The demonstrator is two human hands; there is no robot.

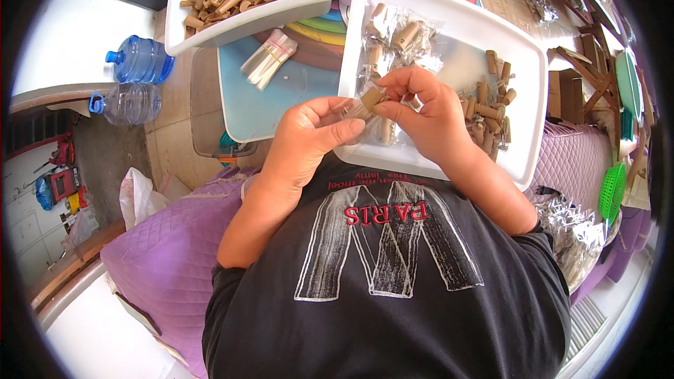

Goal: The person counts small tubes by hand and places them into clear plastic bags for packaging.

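My left hand [319, 125] pinches a small clear plastic bag [342, 111] between thumb and fingers. Close against it, my right hand [421, 102] has its thumb and fingers closed on a tan cylindrical piece [372, 98], which sits at the bag's mouth; how far inside it is I cannot tell. Both hands are over the near left side of a white plastic tray [442, 3]. In that tray lie bagged tan pieces [406, 36] on the left and a heap of tan cylindrical pieces [484, 111] on the right.
A white bin [260, 17] full of loose tan pieces stands at the far left. On the blue tabletop [246, 116] lies a banded bundle of slim whitish strips [269, 60]. Two water jugs [140, 60] are on the floor at left. A silvery bag [572, 231] rests by my right elbow.
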